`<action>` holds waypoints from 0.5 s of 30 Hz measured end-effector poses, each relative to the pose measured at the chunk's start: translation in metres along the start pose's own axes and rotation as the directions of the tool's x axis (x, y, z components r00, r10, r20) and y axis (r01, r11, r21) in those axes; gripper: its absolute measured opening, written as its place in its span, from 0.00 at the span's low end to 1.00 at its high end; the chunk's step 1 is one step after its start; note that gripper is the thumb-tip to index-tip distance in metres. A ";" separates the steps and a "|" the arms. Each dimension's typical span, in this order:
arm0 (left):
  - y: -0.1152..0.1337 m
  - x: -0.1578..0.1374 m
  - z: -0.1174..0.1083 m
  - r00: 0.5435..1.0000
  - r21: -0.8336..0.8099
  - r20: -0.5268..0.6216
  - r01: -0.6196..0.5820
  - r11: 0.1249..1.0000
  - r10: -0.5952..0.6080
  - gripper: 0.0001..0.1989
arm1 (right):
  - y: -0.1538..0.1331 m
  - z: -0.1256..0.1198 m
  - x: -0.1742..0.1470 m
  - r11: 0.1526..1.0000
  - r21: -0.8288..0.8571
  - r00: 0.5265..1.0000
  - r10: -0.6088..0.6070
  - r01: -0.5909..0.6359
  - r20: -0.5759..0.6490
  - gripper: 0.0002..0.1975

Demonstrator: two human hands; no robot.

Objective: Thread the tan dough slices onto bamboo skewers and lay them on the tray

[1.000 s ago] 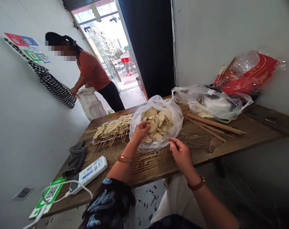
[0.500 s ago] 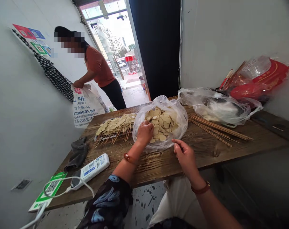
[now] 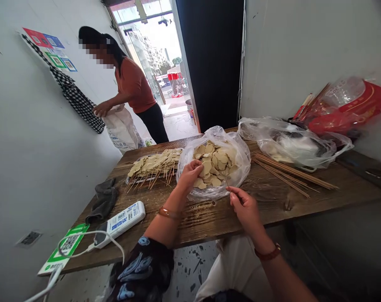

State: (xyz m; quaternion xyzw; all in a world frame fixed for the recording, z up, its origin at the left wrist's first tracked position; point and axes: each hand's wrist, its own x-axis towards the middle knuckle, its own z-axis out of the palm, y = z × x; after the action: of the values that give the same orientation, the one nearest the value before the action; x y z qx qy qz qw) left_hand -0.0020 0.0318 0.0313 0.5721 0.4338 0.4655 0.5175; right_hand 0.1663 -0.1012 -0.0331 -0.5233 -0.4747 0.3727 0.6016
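Note:
My left hand pinches a thin, pale beige slice at the left side of a clear plastic bag. The bag lies open, and a heap of similar slices fills it; I cannot tell what food they are. In front of the bag, my right hand is closed on a thin wooden skewer, whose upper end points towards the slices. To the left, skewered slices lie in a row with their bare sticks towards me.
Loose skewers and another plastic bag lie at the right of the wooden table. At the left are a dark cloth, a white device with a cable, and a QR card. A person handles a sack beyond.
My left hand has drawn back slightly from the heap, with a slice now showing in its fingers. The person beyond has straightened a little and the sack has turned. The view has shifted slightly.

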 end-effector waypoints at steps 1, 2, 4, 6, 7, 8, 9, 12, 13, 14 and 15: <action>0.000 -0.003 0.001 0.999 -0.056 0.010 0.032 0.998 -0.031 0.14 | -0.001 0.000 0.000 1.000 -0.007 1.000 -0.002 0.003 0.025 0.19; 0.000 -0.005 0.003 0.998 -0.096 0.021 0.061 0.994 -0.060 0.16 | -0.001 0.000 0.000 1.000 -0.017 0.999 -0.006 0.006 0.049 0.19; 0.001 -0.009 0.006 0.993 -0.146 0.050 0.109 0.983 -0.103 0.19 | -0.003 -0.001 0.000 0.999 -0.039 0.996 -0.017 0.020 0.088 0.20; 0.001 -0.012 0.007 0.988 -0.193 0.082 0.143 0.971 -0.130 0.23 | -0.006 -0.001 0.000 0.997 -0.063 0.993 -0.030 0.037 0.110 0.20; 0.000 -0.012 0.007 0.986 -0.215 0.093 0.154 0.964 -0.137 0.24 | -0.007 -0.001 0.000 0.996 -0.077 0.993 -0.037 0.046 0.116 0.20; -0.001 -0.012 0.007 0.985 -0.233 0.100 0.161 0.959 -0.141 0.25 | -0.008 -0.001 0.000 0.994 -0.094 0.992 -0.046 0.058 0.118 0.20; -0.002 -0.012 0.007 0.985 -0.242 0.101 0.161 0.957 -0.141 0.25 | -0.008 -0.001 0.000 0.991 -0.115 0.991 -0.057 0.070 0.118 0.20; -0.008 -0.012 0.004 0.989 -0.215 0.086 0.134 0.967 -0.118 0.22 | -0.008 0.000 -0.001 0.973 -0.198 0.987 -0.091 0.116 0.133 0.18; -0.010 -0.013 0.003 0.991 -0.196 0.084 0.117 0.974 -0.102 0.21 | -0.008 0.000 -0.001 0.965 -0.226 0.984 -0.098 0.130 0.147 0.18; -0.011 -0.014 0.002 0.993 -0.178 0.081 0.100 0.979 -0.087 0.20 | -0.007 0.000 -0.001 0.957 -0.251 0.981 -0.104 0.143 0.162 0.18; -0.012 -0.015 0.001 0.995 -0.161 0.075 0.084 0.983 -0.073 0.19 | -0.007 0.001 -0.002 0.950 -0.273 0.978 -0.109 0.155 0.178 0.17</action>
State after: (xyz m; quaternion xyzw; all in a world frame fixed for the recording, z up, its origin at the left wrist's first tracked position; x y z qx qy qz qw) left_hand -0.0038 0.0180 0.0176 0.5256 0.3980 0.4590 0.5955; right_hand 0.1650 -0.1038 -0.0270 -0.5397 -0.6042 0.3001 0.5036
